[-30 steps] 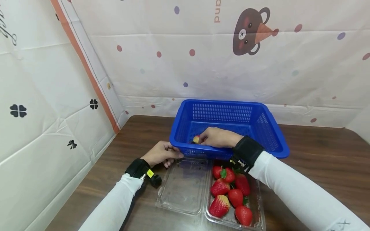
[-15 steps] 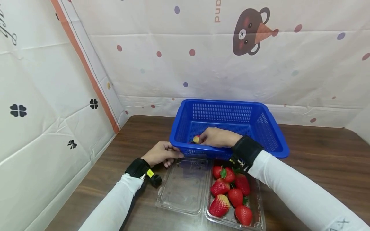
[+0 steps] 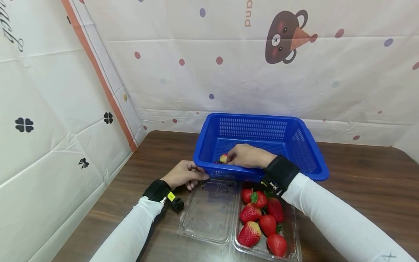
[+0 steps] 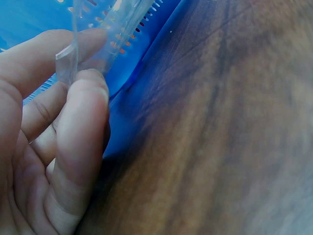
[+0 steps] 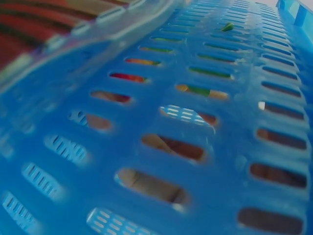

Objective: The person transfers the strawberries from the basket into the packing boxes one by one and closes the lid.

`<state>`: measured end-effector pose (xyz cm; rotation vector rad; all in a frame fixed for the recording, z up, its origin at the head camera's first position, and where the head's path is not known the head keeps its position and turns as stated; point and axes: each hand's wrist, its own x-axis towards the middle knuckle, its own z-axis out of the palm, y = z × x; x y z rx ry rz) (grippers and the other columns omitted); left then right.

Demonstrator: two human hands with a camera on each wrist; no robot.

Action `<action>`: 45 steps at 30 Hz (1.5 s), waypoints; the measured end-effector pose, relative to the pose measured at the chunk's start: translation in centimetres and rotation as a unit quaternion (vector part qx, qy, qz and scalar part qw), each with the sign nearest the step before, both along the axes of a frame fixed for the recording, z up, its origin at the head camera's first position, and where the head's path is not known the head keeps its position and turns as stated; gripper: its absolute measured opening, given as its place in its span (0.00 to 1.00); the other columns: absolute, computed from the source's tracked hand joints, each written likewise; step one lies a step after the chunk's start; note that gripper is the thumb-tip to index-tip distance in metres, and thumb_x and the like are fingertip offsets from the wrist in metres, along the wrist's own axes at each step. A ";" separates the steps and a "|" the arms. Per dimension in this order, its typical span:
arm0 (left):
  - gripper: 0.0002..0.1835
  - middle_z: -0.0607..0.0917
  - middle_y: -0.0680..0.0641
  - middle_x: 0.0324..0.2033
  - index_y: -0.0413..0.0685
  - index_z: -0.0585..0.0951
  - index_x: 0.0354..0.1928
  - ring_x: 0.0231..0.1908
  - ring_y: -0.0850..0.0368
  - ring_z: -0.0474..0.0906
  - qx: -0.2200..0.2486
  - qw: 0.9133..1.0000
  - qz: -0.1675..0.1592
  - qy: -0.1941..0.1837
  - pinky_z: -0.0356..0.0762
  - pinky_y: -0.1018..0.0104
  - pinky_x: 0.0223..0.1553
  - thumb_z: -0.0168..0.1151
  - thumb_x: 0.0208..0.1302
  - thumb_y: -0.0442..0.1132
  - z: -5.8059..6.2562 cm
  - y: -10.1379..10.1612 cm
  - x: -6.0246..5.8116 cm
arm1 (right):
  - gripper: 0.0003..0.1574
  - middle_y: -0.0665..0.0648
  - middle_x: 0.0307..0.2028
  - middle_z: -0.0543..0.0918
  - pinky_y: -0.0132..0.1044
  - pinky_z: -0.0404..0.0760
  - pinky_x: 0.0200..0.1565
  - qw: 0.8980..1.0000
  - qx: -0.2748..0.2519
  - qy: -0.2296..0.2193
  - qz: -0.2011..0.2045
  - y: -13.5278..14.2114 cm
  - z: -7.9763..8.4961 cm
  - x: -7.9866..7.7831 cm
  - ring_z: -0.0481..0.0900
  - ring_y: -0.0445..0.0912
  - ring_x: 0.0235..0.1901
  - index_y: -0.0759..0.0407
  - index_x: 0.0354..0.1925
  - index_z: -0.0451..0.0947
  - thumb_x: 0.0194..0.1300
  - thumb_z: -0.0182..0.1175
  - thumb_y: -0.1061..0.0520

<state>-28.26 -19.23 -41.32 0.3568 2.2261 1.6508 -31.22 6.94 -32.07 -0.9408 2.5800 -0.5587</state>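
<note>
In the head view my right hand (image 3: 247, 155) reaches over the near rim of the blue basket (image 3: 252, 116). Its curled fingers hold a red and yellow strawberry (image 3: 223, 158) near the basket's left end; the fingertips are partly hidden behind that rim. Through the slots in the right wrist view, bits of red, yellow and green show. My left hand (image 3: 184, 175) is at the basket's near left corner. Between thumb and finger it pinches the edge of a clear plastic lid (image 4: 66, 61), as the left wrist view shows. That lid (image 3: 209, 214) lies flat beside the tray.
Joined to the lid on its right, a clear plastic tray (image 3: 291, 251) holds several strawberries (image 3: 250, 213), partly under my right wrist. All stand on a brown wooden table (image 3: 356, 174). A printed white sheet (image 3: 170, 80) hangs behind it and along the left side.
The head view has shifted very slightly. Both hands, the basket and the strawberries keep their places.
</note>
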 end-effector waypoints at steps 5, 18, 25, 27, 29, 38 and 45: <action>0.17 0.78 0.50 0.16 0.42 0.82 0.35 0.13 0.58 0.74 -0.001 1.000 0.000 -0.003 0.80 0.70 0.16 0.74 0.52 0.47 0.0 0.0 0.0 | 0.09 0.54 0.39 0.85 0.44 0.84 0.45 1.000 -0.012 0.020 -0.001 0.0 0.0 0.2 0.79 0.42 0.33 0.53 0.41 0.84 0.67 0.59 0.53; 0.17 0.78 0.49 0.17 0.42 0.82 0.35 0.13 0.58 0.74 -0.001 1.000 -0.001 -0.004 0.80 0.70 0.16 0.74 0.52 0.47 0.0 -0.1 0.0 | 0.08 0.56 0.41 0.85 0.46 0.84 0.46 0.999 -0.033 0.043 -0.007 -0.2 0.1 0.6 0.80 0.44 0.37 0.55 0.42 0.83 0.66 0.61 0.55; 0.17 0.78 0.49 0.16 0.42 0.82 0.35 0.13 0.58 0.74 -0.003 1.000 -0.003 -0.003 0.80 0.70 0.16 0.74 0.52 0.47 0.1 -0.1 0.0 | 0.08 0.55 0.40 0.85 0.46 0.84 0.46 0.998 -0.048 0.049 -0.006 0.0 0.2 0.7 0.80 0.44 0.37 0.55 0.41 0.83 0.65 0.62 0.54; 0.16 0.78 0.49 0.16 0.42 0.82 0.35 0.13 0.58 0.74 -0.004 1.000 -0.003 -0.002 0.80 0.70 0.16 0.74 0.52 0.47 0.1 -0.1 0.0 | 0.09 0.55 0.40 0.85 0.46 0.83 0.45 0.997 -0.053 0.051 -0.002 0.1 0.2 0.7 0.80 0.44 0.37 0.56 0.42 0.83 0.65 0.62 0.54; 0.16 0.78 0.49 0.16 0.42 0.82 0.35 0.13 0.58 0.74 -0.004 1.000 -0.002 -0.001 0.80 0.70 0.16 0.74 0.52 0.47 0.2 -0.1 0.0 | 0.09 0.56 0.40 0.85 0.46 0.83 0.45 0.997 -0.058 0.054 0.001 0.2 0.2 0.7 0.80 0.44 0.37 0.56 0.42 0.83 0.65 0.62 0.54; 0.16 0.78 0.50 0.16 0.42 0.82 0.35 0.13 0.58 0.74 0.003 1.000 -0.003 0.001 0.80 0.70 0.16 0.73 0.53 0.46 -0.1 0.0 -0.2 | 0.13 0.55 0.40 0.85 0.48 0.83 0.47 0.996 -0.070 0.045 -0.010 0.4 0.2 0.6 0.80 0.45 0.38 0.58 0.45 0.82 0.65 0.62 0.53; 0.16 0.78 0.50 0.16 0.42 0.82 0.35 0.13 0.58 0.74 0.004 1.000 -0.004 0.004 0.79 0.70 0.16 0.73 0.53 0.46 0.0 -0.1 -0.1 | 0.14 0.56 0.41 0.84 0.48 0.83 0.47 0.997 -0.072 0.036 -0.024 0.5 0.3 0.8 0.79 0.45 0.38 0.58 0.45 0.82 0.65 0.62 0.53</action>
